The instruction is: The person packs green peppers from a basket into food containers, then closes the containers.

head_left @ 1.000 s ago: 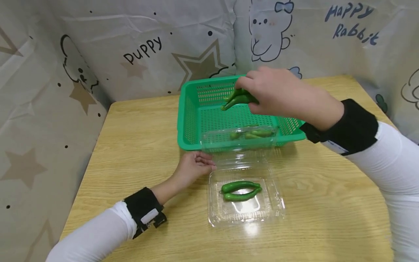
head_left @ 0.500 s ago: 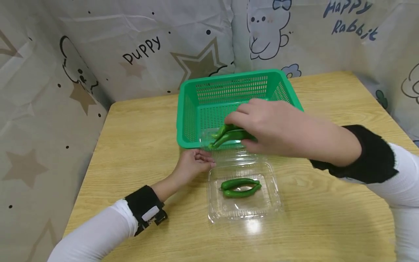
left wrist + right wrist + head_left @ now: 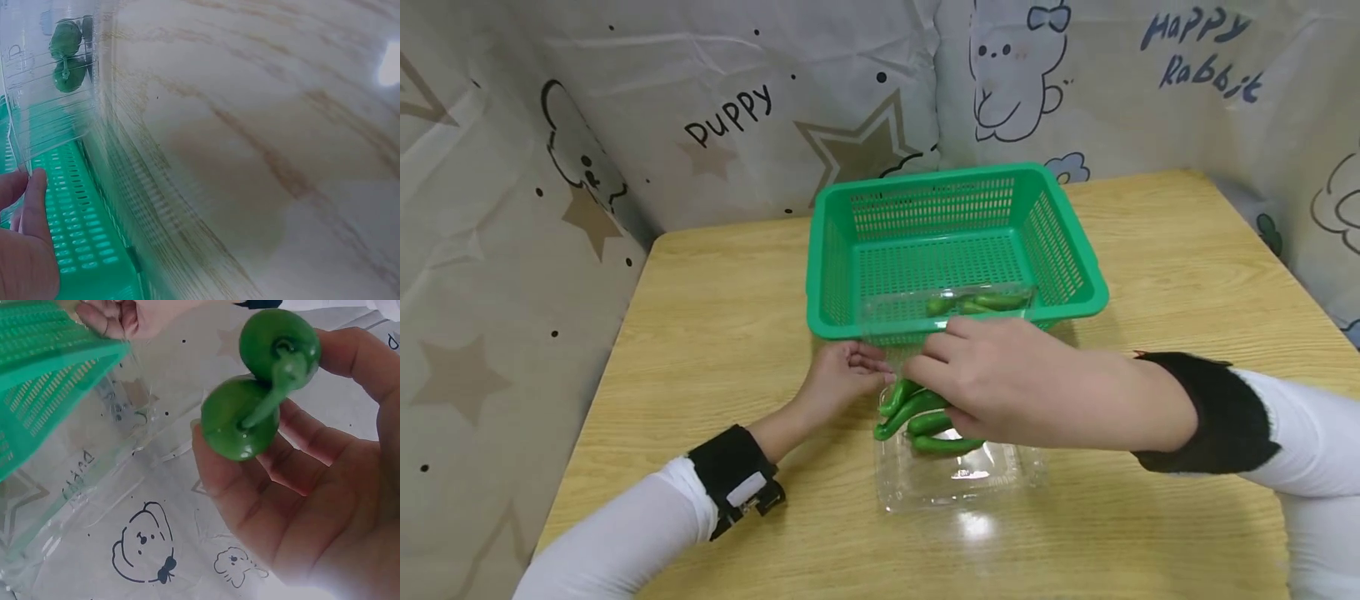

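My right hand (image 3: 1000,383) holds a pair of green peppers (image 3: 910,410) between thumb and fingers, over the base of an opened clear plastic box (image 3: 925,490). In the right wrist view, the rounded ends of the held peppers (image 3: 240,419) sit side by side, linked by a short green piece. Two more green peppers (image 3: 943,445) lie in the box base, partly covered by that hand. At the box's left side, near the fold, my left hand (image 3: 842,379) pinches the clear edge; the left wrist view shows its fingertips (image 3: 39,181) at the plastic.
A green perforated basket (image 3: 1075,287) stands behind the box. The raised clear lid (image 3: 895,310) leans over its front rim. Several green peppers (image 3: 1000,302) show through the lid inside the basket's front. Beneath is a wood-patterned table (image 3: 722,333); printed cloth (image 3: 737,50) hangs behind.
The right hand has brought its peppers from above the basket, forward and down, to the box base. The left hand has stayed at the box edge.
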The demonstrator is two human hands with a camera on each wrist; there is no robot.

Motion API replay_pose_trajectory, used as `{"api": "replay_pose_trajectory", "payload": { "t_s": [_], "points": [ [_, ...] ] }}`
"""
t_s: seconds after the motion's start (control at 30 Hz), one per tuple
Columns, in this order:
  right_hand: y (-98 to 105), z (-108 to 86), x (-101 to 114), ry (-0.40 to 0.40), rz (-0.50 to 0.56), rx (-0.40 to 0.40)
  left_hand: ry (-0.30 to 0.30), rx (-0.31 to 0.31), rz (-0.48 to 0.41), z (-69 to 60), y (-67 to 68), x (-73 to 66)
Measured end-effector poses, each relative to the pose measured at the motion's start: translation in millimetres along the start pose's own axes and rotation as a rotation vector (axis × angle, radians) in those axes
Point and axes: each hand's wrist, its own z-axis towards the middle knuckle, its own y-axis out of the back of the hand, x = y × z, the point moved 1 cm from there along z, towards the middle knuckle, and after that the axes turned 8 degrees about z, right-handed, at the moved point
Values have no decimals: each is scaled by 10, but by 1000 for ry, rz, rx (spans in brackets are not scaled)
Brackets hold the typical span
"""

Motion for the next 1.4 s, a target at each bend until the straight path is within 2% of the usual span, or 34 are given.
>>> {"api": "replay_pose_trajectory", "payload": {
  "t_s": [0.13,0.27,0.5,0.77,0.87,1.0,1.13,1.4],
  "points": [
    [-55,-12,27,4,12,72,23,-1,-1,-4,4,18],
    [-145,-50,49,-14,20,150,9,1,17,-4,9,13],
    [-324,-104,85,-44,10,239,14,3,24,-6,13,11],
    [-529,-132,83,-87,20,380,47,-26,110,-29,5,-25],
    [-601,-138,90,-117,32,441,35,-23,158,-59,24,-59],
    [-705,-151,111,-137,39,469,11,-15,209,-93,57,-108],
    [-831,-180,136,-145,36,467,18,-4,233,-97,65,-128],
    [-1042,-208,210,-203,70,600,30,6,233,-105,51,-135]
  ]
}}
